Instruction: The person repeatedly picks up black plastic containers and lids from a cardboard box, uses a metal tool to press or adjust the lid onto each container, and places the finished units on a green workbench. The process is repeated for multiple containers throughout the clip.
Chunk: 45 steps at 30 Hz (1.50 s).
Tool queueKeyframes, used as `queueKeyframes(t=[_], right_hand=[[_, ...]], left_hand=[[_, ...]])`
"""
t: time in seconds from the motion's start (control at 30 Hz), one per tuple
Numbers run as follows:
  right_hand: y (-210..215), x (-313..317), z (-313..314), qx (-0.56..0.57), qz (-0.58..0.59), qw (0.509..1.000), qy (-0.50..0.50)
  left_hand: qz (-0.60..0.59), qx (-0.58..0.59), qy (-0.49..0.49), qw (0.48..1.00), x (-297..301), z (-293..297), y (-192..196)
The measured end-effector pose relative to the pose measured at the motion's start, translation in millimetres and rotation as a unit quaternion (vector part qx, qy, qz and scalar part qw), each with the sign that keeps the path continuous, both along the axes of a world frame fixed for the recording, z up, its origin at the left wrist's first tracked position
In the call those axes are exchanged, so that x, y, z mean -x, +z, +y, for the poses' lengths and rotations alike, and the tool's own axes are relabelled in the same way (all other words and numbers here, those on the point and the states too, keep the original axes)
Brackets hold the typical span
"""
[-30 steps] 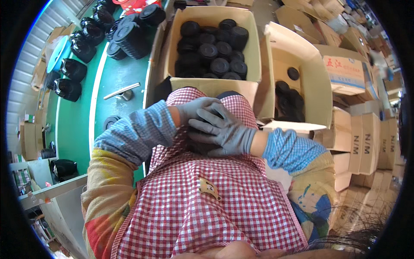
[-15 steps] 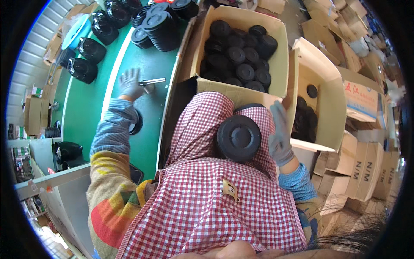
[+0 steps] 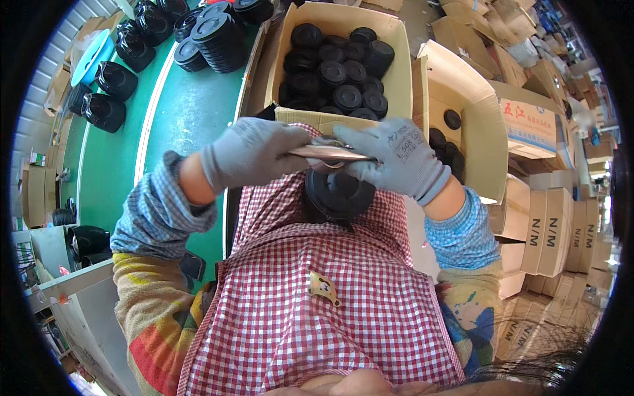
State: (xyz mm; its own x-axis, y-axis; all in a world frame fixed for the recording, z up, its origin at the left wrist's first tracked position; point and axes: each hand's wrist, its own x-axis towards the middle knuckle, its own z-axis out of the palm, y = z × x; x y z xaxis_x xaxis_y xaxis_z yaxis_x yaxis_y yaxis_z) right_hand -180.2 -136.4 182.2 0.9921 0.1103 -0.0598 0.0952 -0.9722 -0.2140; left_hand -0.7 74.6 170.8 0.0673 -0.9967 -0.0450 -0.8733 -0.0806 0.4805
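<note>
My left hand point(image 3: 257, 153) and my right hand point(image 3: 399, 158), both in grey gloves, are closed on opposite ends of a thin shiny metal piece point(image 3: 330, 153). Its exact kind does not show; it is seen nearly edge-on, with the fingers covering its ends. Just below it, a round black part point(image 3: 340, 196) like a thick lid rests on my lap, over the red-checked apron point(image 3: 317, 343). The hands and the metal piece hide its far edge.
To the left runs a green worktable point(image 3: 188, 109) with stacked black lids point(image 3: 218, 41) and glossy black pots point(image 3: 104, 112). Ahead is an open cardboard box point(image 3: 404, 72) of round black parts. Another open box point(image 3: 485, 142) with similar parts stands to its right, near stacked cartons point(image 3: 548, 228).
My left hand has come from the green table to above my lap with the metal piece. The right hand has moved in from the right and taken its other end.
</note>
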Motion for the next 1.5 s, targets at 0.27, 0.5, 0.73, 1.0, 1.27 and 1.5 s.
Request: queueKeyframes(t=[0.27, 0.5, 0.73, 1.0, 1.27, 1.5], right_hand=[[-33, 37, -25, -0.154, 0.008, 0.988, 0.004], [-41, 28, -38, -0.184, 0.063, 0.980, 0.030], [-66, 20, -51, -0.144, -0.026, 0.984, 0.105], [-69, 8, -64, -0.089, 0.038, 0.981, 0.168], [-85, -12, -76, -0.159, 0.015, 0.953, 0.257], [-102, 9, -58, -0.309, -0.004, 0.938, 0.159]], left_hand=[[0.028, -0.034, 0.013, 0.999, 51, -15, -18], [0.135, -0.067, 0.024, 0.988, 67, -15, -18], [0.080, -0.109, 0.031, 0.990, 68, -19, -21], [0.178, -0.180, 0.051, 0.966, 82, -25, -8], [0.196, -0.170, 0.034, 0.965, 70, -37, -19], [0.191, -0.089, -0.010, 0.977, 29, -47, -54]])
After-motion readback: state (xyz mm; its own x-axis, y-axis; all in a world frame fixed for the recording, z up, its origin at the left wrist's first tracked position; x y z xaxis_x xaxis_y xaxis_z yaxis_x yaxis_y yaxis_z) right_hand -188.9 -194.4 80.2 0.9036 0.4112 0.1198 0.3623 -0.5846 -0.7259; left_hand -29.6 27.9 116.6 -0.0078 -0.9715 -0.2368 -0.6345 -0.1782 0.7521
